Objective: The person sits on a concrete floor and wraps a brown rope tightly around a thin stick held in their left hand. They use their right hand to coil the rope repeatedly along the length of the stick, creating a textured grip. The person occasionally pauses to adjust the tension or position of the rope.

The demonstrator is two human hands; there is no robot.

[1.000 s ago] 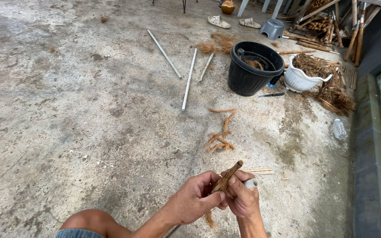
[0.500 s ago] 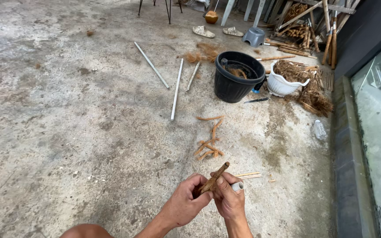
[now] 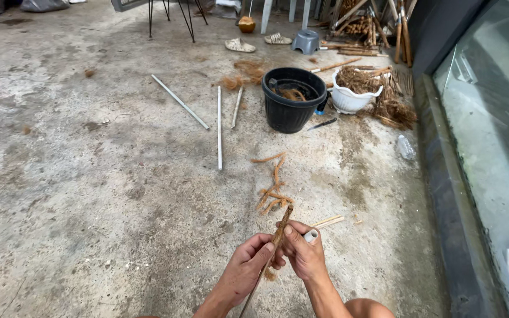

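Your left hand (image 3: 247, 272) and right hand (image 3: 303, 254) both grip a brown fibre-wrapped stick (image 3: 278, 237), tilted toward one o'clock; the right also holds a small white tube (image 3: 311, 236). At twelve o'clock, fibre strands (image 3: 273, 191) lie on the concrete floor (image 3: 89, 194), with a black bucket (image 3: 293, 99) beyond.

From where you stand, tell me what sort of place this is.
Probably an outdoor yard or patio used for handwork with plant fibre: a bare concrete floor, a black bucket and a white pot holding brown fibre, and bundled sticks at the back.
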